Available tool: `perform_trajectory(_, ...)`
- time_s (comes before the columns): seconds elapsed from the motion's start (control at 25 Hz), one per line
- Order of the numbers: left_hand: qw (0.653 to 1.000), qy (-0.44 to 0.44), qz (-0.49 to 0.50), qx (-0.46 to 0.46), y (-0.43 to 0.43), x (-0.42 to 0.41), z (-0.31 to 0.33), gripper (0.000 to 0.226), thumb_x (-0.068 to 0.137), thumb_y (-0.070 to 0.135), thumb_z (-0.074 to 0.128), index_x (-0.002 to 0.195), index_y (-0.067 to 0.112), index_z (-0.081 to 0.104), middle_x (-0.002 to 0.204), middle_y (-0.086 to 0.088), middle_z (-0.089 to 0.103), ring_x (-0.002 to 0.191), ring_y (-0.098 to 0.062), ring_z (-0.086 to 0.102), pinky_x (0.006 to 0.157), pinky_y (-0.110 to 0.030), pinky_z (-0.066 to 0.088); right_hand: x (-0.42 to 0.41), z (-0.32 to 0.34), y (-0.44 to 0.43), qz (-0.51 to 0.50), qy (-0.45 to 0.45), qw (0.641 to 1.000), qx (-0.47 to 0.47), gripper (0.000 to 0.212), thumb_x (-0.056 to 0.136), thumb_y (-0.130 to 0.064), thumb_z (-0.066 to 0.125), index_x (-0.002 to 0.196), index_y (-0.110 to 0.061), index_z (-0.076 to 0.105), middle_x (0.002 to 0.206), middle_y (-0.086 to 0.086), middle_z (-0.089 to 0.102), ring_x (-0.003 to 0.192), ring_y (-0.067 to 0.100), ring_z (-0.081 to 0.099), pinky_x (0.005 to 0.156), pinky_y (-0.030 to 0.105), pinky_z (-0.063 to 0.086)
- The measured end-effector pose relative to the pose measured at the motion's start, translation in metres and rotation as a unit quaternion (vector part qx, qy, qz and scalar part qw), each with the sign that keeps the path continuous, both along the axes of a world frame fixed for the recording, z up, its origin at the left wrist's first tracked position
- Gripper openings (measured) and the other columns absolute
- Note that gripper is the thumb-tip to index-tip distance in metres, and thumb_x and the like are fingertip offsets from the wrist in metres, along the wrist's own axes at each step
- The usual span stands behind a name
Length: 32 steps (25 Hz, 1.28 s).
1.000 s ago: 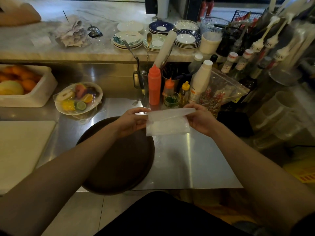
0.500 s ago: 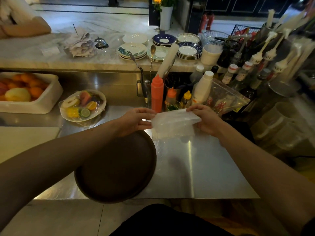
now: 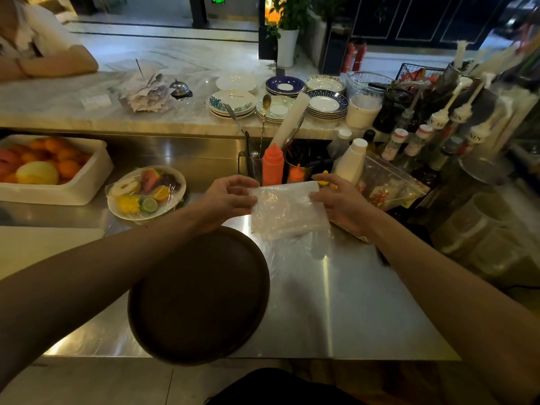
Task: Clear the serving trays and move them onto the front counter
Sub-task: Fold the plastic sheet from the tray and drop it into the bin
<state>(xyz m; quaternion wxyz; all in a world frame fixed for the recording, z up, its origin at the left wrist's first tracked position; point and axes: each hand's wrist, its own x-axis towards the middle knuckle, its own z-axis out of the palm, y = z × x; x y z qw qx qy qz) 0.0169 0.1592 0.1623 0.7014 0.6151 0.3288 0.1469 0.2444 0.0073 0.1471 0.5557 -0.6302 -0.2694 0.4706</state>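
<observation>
A round dark brown serving tray [image 3: 201, 299] lies bare on the steel worktop [image 3: 336, 302], its near rim hanging over the front edge. Just beyond its far right rim I hold a folded clear plastic bag [image 3: 285, 211] above the worktop. My left hand [image 3: 229, 200] pinches the bag's left edge and my right hand [image 3: 340, 203] grips its right edge. The marble front counter [image 3: 87, 109] runs across the back, one step higher than the worktop.
A wrapped fruit plate [image 3: 146, 192] and a white tub of oranges [image 3: 49, 168] stand at the left. Squeeze bottles [image 3: 273, 165], utensil cups and syrup bottles [image 3: 438, 127] crowd the right. Stacked saucers [image 3: 324, 103], crumpled paper [image 3: 144, 92] and a person's forearm [image 3: 49, 65] rest on the marble counter.
My hands have lifted the plastic bag a little and turned its flat face toward me. The camera has tilted up, showing more of the front counter. The tray has not moved.
</observation>
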Motion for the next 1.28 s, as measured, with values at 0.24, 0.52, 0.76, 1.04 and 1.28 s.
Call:
perform_trajectory(0.24,0.996,0.056,-0.073,-0.002,0.011,-0.001,0.011,0.035,0.085,0.002,0.067,0.117,0.016,0.063,0.124,-0.013,0.061,0.106,-0.026,0.066,0.08,-0.032,0.059,-0.003,0.021,0.011,0.042,-0.099,0.994,0.028,0.035,0.084,-0.007,0.072,0.118,-0.012,0.065,0.109,0.011,0.074,0.1,0.029,0.072,0.085,0.049,0.059)
perform_trajectory(0.52,0.962,0.103,-0.235,0.089,0.004,0.012,0.032,0.029,0.087,0.036,0.065,0.112,0.02,0.067,0.102,0.0,0.073,0.091,-0.015,0.073,0.077,-0.026,0.056,-0.018,0.049,0.027,0.09,-0.152,0.982,0.072,0.032,0.084,0.002,0.07,0.11,-0.016,0.069,0.101,0.006,0.074,0.092,0.018,0.073,0.078,0.033,0.06)
perform_trajectory(0.76,0.975,0.043,-0.188,0.107,-0.001,0.015,0.028,0.022,0.089,0.014,0.067,0.11,0.009,0.068,0.1,-0.005,0.074,0.091,-0.018,0.073,0.075,-0.027,0.057,-0.024,0.061,0.032,0.048,-0.146,0.984,0.089,0.033,0.082,-0.004,0.073,0.113,-0.012,0.067,0.1,0.007,0.072,0.085,0.013,0.072,0.07,0.024,0.057)
perform_trajectory(1.04,0.993,0.015,-0.048,0.105,-0.003,0.007,0.025,0.034,0.084,0.018,0.072,0.115,0.004,0.066,0.104,-0.011,0.071,0.088,-0.02,0.073,0.069,-0.028,0.058,-0.034,0.044,0.028,0.035,-0.074,0.996,0.027,0.031,0.086,-0.009,0.071,0.116,-0.008,0.061,0.118,0.014,0.065,0.106,0.028,0.067,0.082,0.037,0.061)
perform_trajectory(1.28,0.994,-0.043,0.051,-0.092,-0.007,-0.02,0.015,0.03,0.088,0.015,0.068,0.116,0.012,0.06,0.116,-0.013,0.067,0.102,-0.028,0.069,0.081,-0.037,0.06,-0.059,0.049,0.044,-0.041,-0.066,0.994,0.08,0.029,0.089,-0.008,0.067,0.117,-0.009,0.059,0.114,0.01,0.063,0.104,0.028,0.066,0.086,0.043,0.059)
